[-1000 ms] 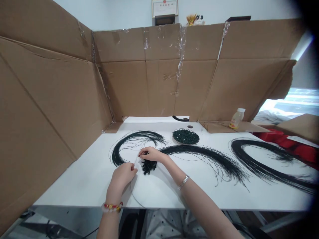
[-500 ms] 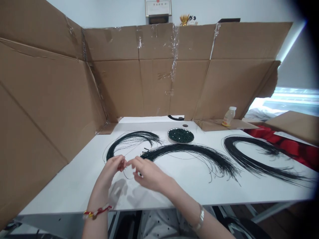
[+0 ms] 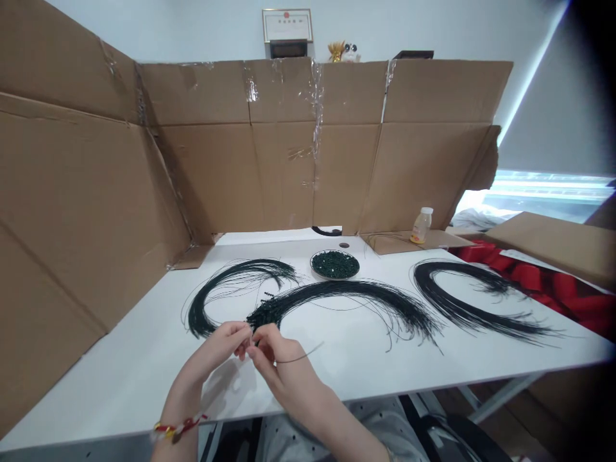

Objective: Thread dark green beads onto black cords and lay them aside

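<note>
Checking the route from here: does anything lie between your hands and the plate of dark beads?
Yes. The arched bundle of black strands lies flat on the white table, across the way from the left hand and right hand to the plate of dark beads.

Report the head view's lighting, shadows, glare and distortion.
Head view: window glare washes out the right side; the left hand casts a soft shadow on the white table; its edge bows from lens distortion; the top right corner goes black; the thin strand at the right hand stays legible.
</note>
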Available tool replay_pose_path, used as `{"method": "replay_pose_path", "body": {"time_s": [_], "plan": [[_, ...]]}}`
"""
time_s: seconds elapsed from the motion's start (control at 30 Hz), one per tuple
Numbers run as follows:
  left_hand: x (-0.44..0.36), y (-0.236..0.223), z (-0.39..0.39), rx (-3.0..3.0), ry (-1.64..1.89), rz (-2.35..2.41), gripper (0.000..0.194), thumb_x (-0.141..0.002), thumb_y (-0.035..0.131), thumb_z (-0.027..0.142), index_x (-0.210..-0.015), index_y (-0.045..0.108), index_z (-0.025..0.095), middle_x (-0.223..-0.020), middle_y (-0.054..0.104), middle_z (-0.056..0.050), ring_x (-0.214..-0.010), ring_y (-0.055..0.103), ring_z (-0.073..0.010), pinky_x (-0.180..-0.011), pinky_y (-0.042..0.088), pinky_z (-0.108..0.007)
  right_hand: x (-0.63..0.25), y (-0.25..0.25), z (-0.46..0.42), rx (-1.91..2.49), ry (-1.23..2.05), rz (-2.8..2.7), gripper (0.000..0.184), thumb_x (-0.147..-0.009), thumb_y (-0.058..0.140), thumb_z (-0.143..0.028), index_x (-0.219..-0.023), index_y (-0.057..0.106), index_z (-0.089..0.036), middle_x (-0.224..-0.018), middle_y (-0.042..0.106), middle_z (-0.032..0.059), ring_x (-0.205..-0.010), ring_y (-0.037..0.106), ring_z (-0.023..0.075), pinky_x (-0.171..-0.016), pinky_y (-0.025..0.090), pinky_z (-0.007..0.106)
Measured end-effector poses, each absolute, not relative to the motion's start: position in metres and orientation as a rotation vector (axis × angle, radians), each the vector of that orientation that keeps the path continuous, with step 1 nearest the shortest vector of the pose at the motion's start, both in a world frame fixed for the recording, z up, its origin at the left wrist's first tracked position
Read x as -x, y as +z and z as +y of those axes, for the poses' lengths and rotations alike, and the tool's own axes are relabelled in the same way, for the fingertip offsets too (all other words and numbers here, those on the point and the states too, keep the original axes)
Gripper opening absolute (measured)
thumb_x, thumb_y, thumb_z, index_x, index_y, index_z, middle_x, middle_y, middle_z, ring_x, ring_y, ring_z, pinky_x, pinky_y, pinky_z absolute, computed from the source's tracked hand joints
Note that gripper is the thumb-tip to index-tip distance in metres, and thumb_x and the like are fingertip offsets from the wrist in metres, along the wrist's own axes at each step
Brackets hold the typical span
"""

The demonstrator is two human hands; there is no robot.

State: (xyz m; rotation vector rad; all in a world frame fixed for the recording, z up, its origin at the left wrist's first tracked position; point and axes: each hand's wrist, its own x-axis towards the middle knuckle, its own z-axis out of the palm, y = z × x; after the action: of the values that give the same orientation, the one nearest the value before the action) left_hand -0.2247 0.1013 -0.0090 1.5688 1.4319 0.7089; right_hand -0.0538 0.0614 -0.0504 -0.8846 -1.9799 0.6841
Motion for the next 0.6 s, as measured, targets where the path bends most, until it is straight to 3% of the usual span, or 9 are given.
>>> {"method": "replay_pose_path", "body": {"time_s": [0.1, 0.2, 0.37, 0.5, 0.6], "plan": [[0.223, -0.014, 0.103, -1.519, 0.766, 1.445, 0.023, -0.072, 0.055, 0.039, -0.055, 0.057, 0.023, -0.062, 0.061, 0.0, -0.063, 0.054, -0.0192, -0.065, 0.046, -0.032, 0.052, -0.049, 0.057, 0.732, 0.687, -2.085, 0.037, -0.112, 0.032, -0.039, -0.095, 0.06, -0.022, -0.09, 0.065, 0.0028, -0.081, 0.06, 0.0159, -0.079, 0.051, 0.026], [0.221, -0.027, 0.11, -1.452, 0.863, 1.451, 0.026, -0.076, 0.055, 0.043, -0.063, 0.06, 0.021, -0.07, 0.068, -0.003, -0.063, 0.056, -0.0178, -0.063, 0.047, -0.031, 0.059, -0.052, 0.051, 0.618, 0.671, -2.199, 0.039, -0.111, 0.035, -0.041, -0.091, 0.061, -0.021, -0.095, 0.068, 0.0048, -0.09, 0.062, 0.0182, -0.086, 0.051, 0.027], [0.22, -0.057, 0.136, -1.341, 1.07, 1.423, 0.034, -0.068, 0.065, 0.052, -0.071, 0.048, 0.023, -0.073, 0.067, -0.001, -0.053, 0.056, -0.0127, -0.054, 0.046, -0.027, 0.072, -0.057, 0.036, 0.548, 0.583, -2.416, 0.04, -0.111, 0.034, -0.04, -0.098, 0.066, -0.02, -0.098, 0.074, 0.0049, -0.087, 0.068, 0.0185, -0.082, 0.054, 0.024], [0.224, -0.072, 0.15, -1.286, 1.173, 1.452, 0.037, -0.06, 0.07, 0.05, -0.077, 0.054, 0.022, -0.074, 0.064, 0.0, -0.054, 0.059, -0.0133, -0.056, 0.05, -0.028, 0.071, -0.055, 0.028, 0.486, 0.703, -2.447, 0.042, -0.11, 0.037, -0.042, -0.092, 0.071, -0.024, -0.094, 0.077, 0.0013, -0.086, 0.073, 0.0173, -0.083, 0.056, 0.022], [0.226, -0.073, 0.152, -1.269, 1.219, 1.473, 0.04, -0.059, 0.073, 0.049, -0.084, 0.059, 0.02, -0.082, 0.066, -0.003, -0.058, 0.062, -0.0144, -0.059, 0.051, -0.03, 0.06, -0.053, 0.021, 0.51, 0.889, -2.421, 0.029, -0.105, 0.05, -0.045, -0.096, 0.075, -0.033, -0.091, 0.077, -0.0031, -0.085, 0.074, 0.0171, -0.071, 0.059, 0.022]]}}
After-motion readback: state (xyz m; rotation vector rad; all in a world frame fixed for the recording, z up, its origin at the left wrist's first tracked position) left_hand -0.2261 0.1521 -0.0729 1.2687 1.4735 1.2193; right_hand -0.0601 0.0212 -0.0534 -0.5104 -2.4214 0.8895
